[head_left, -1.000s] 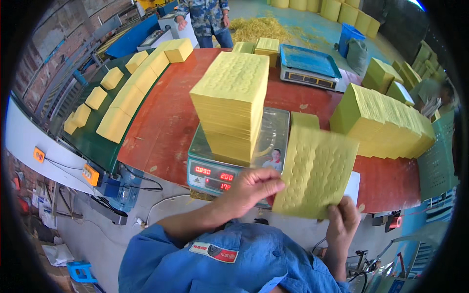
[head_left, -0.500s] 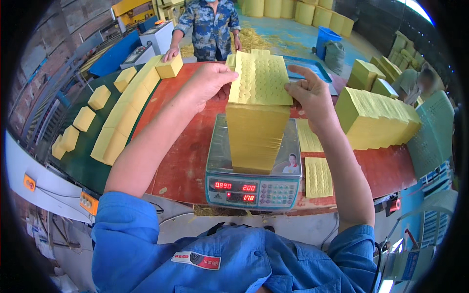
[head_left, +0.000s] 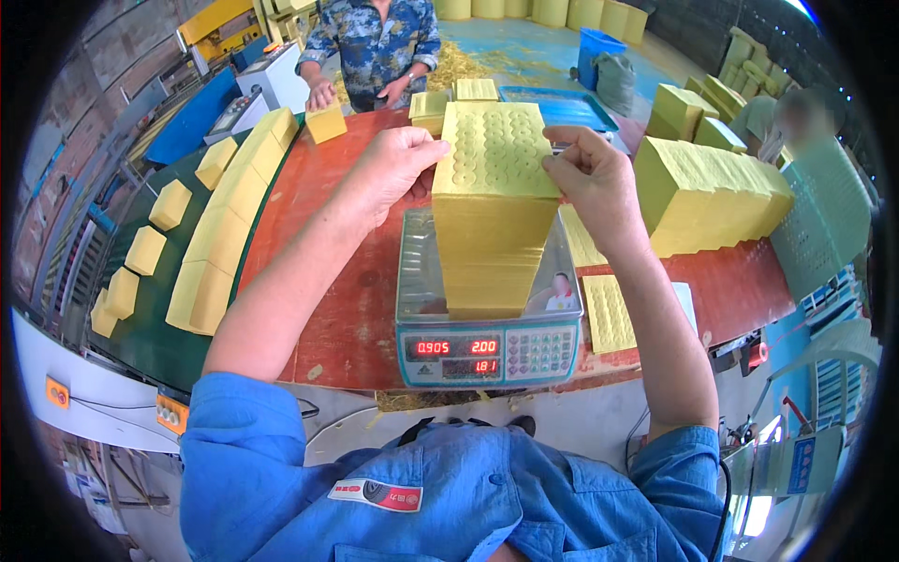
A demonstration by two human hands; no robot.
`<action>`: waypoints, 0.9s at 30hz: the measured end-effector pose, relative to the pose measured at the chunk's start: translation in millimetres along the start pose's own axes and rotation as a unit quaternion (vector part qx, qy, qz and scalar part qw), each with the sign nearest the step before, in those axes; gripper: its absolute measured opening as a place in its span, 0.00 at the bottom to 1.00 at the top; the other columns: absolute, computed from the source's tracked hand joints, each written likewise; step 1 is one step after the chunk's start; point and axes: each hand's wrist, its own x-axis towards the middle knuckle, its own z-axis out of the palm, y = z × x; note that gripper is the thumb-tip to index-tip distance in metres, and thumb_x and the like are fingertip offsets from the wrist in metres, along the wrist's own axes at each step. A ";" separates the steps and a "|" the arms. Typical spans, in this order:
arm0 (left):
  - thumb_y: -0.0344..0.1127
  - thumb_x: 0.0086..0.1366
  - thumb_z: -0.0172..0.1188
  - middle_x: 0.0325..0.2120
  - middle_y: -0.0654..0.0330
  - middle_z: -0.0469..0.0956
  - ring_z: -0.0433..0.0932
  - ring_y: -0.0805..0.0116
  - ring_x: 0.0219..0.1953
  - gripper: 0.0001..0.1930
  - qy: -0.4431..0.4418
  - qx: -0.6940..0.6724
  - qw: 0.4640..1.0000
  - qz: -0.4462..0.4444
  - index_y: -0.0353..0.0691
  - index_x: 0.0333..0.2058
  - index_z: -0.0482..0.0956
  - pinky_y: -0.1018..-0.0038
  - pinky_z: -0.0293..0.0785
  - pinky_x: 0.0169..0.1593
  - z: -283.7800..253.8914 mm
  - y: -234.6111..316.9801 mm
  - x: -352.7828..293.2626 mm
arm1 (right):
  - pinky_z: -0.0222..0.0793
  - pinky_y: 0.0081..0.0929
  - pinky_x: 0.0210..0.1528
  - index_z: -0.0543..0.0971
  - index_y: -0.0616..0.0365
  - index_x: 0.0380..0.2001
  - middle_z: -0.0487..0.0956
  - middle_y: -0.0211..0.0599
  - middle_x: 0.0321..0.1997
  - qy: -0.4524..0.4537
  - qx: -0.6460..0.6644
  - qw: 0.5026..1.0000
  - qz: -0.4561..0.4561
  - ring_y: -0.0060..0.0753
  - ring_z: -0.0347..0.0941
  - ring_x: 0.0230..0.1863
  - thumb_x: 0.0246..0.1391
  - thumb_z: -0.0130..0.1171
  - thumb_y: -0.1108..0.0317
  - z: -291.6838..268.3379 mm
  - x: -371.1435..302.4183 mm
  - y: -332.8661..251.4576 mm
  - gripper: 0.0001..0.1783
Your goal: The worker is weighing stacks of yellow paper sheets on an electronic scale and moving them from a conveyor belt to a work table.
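A tall stack of yellow paper sheets (head_left: 490, 248) stands upright on a digital scale (head_left: 487, 356) with lit red figures. Rows of curved cut marks cover its top sheet (head_left: 496, 145). With thumb and fingers closed, my left hand (head_left: 395, 170) pinches the left edge of that top sheet. My right hand (head_left: 596, 183) pinches the opposite edge near the front right corner. Some fingers of both hands are hidden behind the stack's sides. Beneath my right forearm, a flat piece of the same paper (head_left: 609, 314) lies on the red table (head_left: 328, 272).
Yellow paper blocks (head_left: 225, 211) line the green belt (head_left: 154, 304) at left. Across the table, a person in blue camouflage (head_left: 389, 47) touches a yellow block (head_left: 326, 123). A long paper stack (head_left: 712, 197) lies at right, with another person (head_left: 782, 122) behind it. A blue tray (head_left: 562, 108) sits beyond the scale.
The top sheet now lies flatter on the stack, with both my hands still at its edges. The scale's figures have changed. The person opposite has drawn the left hand and a block nearer.
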 end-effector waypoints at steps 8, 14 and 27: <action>0.38 0.67 0.57 0.19 0.68 0.74 0.70 0.80 0.19 0.13 0.035 0.023 0.999 0.026 0.40 0.24 0.74 0.79 0.68 0.23 6.3 -3.6 -0.8 | 0.67 0.19 0.30 0.80 0.63 0.44 0.75 0.26 0.21 0.016 -0.021 0.999 -0.034 0.15 0.68 0.23 0.51 0.61 0.73 1.4 -6.4 5.9 0.16; 0.38 0.64 0.58 0.15 0.60 0.74 0.70 0.75 0.18 0.15 0.141 0.147 0.970 0.135 0.34 0.22 0.74 0.73 0.67 0.24 14.4 -22.4 0.0 | 0.69 0.20 0.32 0.80 0.63 0.43 0.77 0.30 0.23 0.030 -0.010 0.998 -0.047 0.18 0.72 0.25 0.51 0.62 0.70 1.4 -0.1 11.5 0.15; 0.38 0.61 0.58 0.13 0.54 0.70 0.68 0.72 0.17 0.16 0.208 0.221 0.937 0.173 0.31 0.20 0.73 0.68 0.64 0.24 20.4 -16.4 -8.6 | 0.75 0.26 0.41 0.81 0.63 0.41 0.77 0.39 0.42 -0.023 -0.068 0.984 -0.165 0.30 0.78 0.38 0.49 0.67 0.66 -8.1 -15.9 3.4 0.17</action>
